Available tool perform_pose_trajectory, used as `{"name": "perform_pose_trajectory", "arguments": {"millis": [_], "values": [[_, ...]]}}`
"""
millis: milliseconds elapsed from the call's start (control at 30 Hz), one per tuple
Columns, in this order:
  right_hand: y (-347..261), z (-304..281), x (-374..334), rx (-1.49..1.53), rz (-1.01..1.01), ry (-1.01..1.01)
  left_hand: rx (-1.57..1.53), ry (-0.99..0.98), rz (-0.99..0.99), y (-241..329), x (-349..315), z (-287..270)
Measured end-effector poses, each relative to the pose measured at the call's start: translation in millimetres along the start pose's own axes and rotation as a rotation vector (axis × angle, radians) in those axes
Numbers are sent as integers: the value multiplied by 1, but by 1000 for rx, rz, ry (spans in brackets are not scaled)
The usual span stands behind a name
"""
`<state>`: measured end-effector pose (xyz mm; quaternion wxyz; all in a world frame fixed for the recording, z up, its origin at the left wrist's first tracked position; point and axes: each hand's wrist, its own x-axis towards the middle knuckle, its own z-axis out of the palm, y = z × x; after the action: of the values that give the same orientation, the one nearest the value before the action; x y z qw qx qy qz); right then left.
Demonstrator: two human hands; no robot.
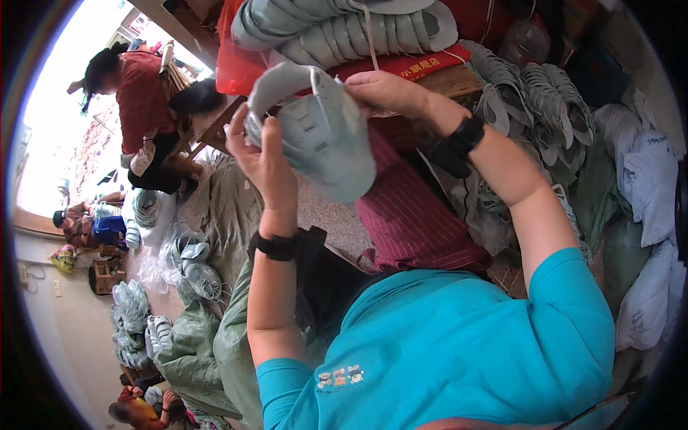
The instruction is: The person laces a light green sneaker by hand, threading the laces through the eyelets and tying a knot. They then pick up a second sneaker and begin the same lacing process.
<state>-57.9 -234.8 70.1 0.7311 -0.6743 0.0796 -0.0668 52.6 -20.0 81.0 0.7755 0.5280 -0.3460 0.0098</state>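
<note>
A pale grey-green shoe upper [326,136] is held up in front of me, its rounded toe pointing down and its collar opening upward. My left hand [266,154] grips its left edge, with the thumb on the near side. My right hand [390,93] is at the upper right edge, fingers bent and closed against it. The right fingertips are partly hidden, so whether they also pinch something small cannot be made out. Just beyond, nested rows of similar uppers [358,37] lie on a red plastic bag [236,54].
A wooden bench edge [459,82] lies beyond my right hand. More stacked uppers [548,93] and white sacks [648,179] are at the right. Green sacks [190,337] and bundles of uppers [197,269] cover the floor at left. A person in red [147,93] works at far left; others sit farther off.
</note>
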Motion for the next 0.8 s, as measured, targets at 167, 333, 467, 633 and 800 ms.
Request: {"name": "perform_pose_trajectory", "arguments": {"millis": [167, 333, 467, 633, 800], "values": [[32, -30, -60, -335, 6, 61, -27, -140, -478, -16, -36, 7], [77, -21, -133, -91, 193, 246, 427, -388, -467, -48, -80, -3], [74, -27, -117, -75, 28, 568, 262, -461, -362, -71, -86, 8], [111, -9, -75, -551, -321, 703, 387, -618, -71, -87, -112, 45], [100, 0, -90, -452, -254, 602, 343, -598, -206, -97, -128, 32]]}}
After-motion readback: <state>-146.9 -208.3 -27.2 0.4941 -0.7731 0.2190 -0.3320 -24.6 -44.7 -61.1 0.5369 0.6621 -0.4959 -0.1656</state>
